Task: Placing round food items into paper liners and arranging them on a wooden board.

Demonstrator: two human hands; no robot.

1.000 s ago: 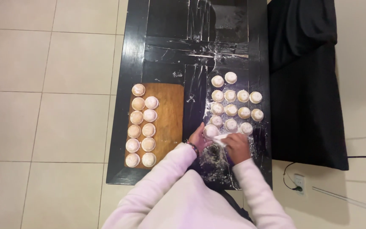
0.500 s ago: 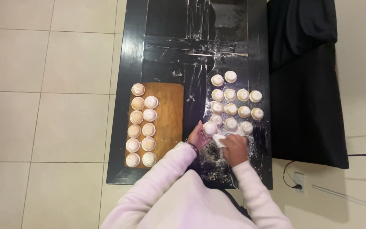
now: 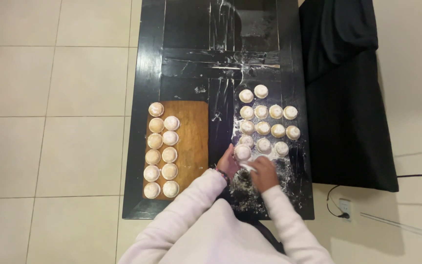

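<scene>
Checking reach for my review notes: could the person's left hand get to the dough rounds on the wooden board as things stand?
Probably yes. The left hand holds a dough round just right of the wooden board, and only bare black table lies between them, though that hand is occupied.

light: even, indoor | glare: streaks on black table (image 3: 196,63) (glossy) | focus: soft, slightly blurred
</scene>
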